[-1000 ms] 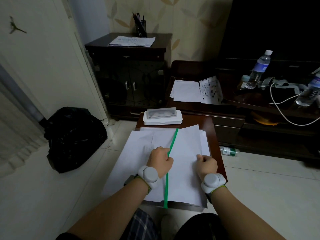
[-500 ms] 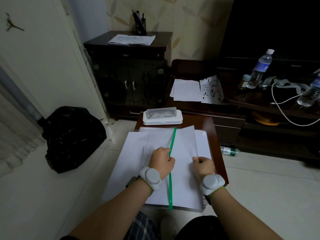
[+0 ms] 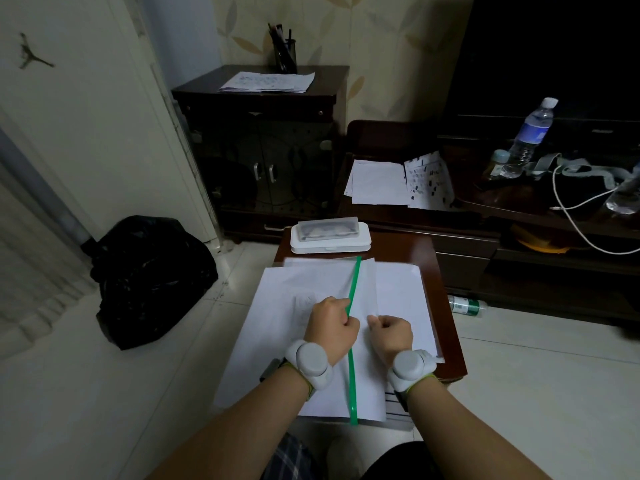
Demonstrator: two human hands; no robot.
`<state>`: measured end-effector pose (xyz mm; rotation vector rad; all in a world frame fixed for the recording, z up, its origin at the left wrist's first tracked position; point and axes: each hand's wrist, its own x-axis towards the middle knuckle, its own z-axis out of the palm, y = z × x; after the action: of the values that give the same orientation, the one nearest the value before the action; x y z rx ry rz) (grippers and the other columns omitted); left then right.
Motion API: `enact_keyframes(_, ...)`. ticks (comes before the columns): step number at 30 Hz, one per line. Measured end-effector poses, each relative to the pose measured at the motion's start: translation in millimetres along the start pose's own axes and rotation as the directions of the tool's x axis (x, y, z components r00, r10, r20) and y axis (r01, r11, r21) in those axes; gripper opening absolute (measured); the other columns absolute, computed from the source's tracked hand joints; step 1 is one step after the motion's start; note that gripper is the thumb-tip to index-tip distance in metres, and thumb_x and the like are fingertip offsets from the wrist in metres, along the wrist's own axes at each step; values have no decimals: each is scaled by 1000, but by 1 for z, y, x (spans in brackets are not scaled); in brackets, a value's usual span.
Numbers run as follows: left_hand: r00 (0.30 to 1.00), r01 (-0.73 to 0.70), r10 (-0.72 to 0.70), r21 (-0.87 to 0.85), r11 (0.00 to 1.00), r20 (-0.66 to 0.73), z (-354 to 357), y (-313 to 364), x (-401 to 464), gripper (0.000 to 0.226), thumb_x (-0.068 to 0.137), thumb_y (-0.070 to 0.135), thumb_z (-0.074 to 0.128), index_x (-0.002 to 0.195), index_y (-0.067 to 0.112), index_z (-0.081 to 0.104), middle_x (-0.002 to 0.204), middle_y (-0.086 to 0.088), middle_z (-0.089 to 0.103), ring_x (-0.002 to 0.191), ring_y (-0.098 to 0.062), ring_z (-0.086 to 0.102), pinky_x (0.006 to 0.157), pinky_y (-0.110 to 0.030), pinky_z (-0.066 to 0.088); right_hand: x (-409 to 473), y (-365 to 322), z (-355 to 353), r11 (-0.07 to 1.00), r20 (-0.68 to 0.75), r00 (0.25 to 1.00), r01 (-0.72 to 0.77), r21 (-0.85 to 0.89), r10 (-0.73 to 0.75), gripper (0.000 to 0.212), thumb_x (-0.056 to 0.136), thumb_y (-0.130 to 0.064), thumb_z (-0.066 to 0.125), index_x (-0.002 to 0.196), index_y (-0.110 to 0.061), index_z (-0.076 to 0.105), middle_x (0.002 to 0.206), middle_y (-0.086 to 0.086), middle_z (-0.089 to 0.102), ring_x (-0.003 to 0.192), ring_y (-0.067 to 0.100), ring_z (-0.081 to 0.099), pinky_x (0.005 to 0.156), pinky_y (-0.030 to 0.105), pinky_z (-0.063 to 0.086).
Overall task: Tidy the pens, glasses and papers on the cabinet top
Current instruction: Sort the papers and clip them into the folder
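Green plastic strip (image 3: 354,341) is pinched by the left hand (image 3: 331,327) over the papers (image 3: 398,296); these are pinned on the small table (image 3: 446,306) by the curled right hand (image 3: 390,332). Loose sheets overhanging the left edge could be dragged off if the strip is pulled unevenly. A white glasses case (image 3: 330,235) is set just beyond, clear of the stack.
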<state>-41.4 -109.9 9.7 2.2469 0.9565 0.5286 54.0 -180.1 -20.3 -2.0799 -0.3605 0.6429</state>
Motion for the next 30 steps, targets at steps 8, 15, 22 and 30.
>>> enact_keyframes(8, 999, -29, 30, 24, 999, -33, 2, 0, 2, 39, 77, 6, 52, 52, 18, 24, 53, 1, 30, 61, -26, 42, 75, -44, 49, 9, 2, 17, 999, 18, 999, 31, 12, -31, 44, 89, -16, 58, 50, -11, 39, 53, 4, 35, 60, 17, 29, 51, 27, 28)
enact_keyframes(15, 999, 4, -6, -47, 999, -39, 6, 0, 2, 19, 78, 9, 57, 67, -6, 55, 59, -11, 45, 64, -28, 49, 68, -39, 46, 12, 7, 31, 994, 77, 996, 28, 103, -36, 46, 83, -8, 58, 44, -17, 36, 46, -2, 32, 59, 15, 28, 51, 24, 25)
enact_keyframes(22, 997, -24, 20, -51, 998, -70, 9, 0, 3, 33, 75, 5, 54, 52, 13, 33, 52, 4, 30, 56, -14, 35, 59, -32, 36, 11, 11, 39, 977, 149, 988, 8, 212, -40, 45, 76, 12, 49, 42, -16, 41, 46, -3, 34, 60, 12, 30, 56, 28, 26)
enact_keyframes(30, 996, -40, 32, -98, 994, -82, 11, -1, 2, 18, 76, 1, 54, 61, -8, 50, 51, 5, 31, 55, -9, 36, 69, -33, 43, 6, 0, 33, 992, 192, 976, 86, 93, -103, 51, 80, 18, 45, 43, -17, 47, 33, -10, 44, 50, 4, 36, 38, 8, 32)
